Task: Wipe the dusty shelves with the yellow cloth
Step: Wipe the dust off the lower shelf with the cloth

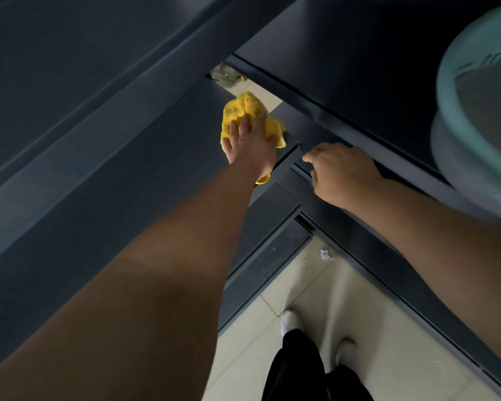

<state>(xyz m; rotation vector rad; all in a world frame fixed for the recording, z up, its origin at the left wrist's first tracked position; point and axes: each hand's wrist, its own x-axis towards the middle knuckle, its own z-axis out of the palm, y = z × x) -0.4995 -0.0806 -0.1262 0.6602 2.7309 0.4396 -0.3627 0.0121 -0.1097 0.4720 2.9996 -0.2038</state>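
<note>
A yellow cloth (242, 108) lies bunched on a dark grey metal shelf (145, 175) near its far corner. My left hand (250, 143) presses flat on the cloth with straight fingers spread over it. My right hand (340, 173) grips the front edge of the neighbouring shelf (339, 82) to the right, fingers curled over the rim. Both arms reach forward from the bottom of the view.
A pale green plastic basin (475, 105) stands on the right shelf at the frame's right edge. A lower shelf level (266, 256) shows beneath. Tiled floor (315, 302), my white shoes and a scrap of white litter (326, 254) lie below.
</note>
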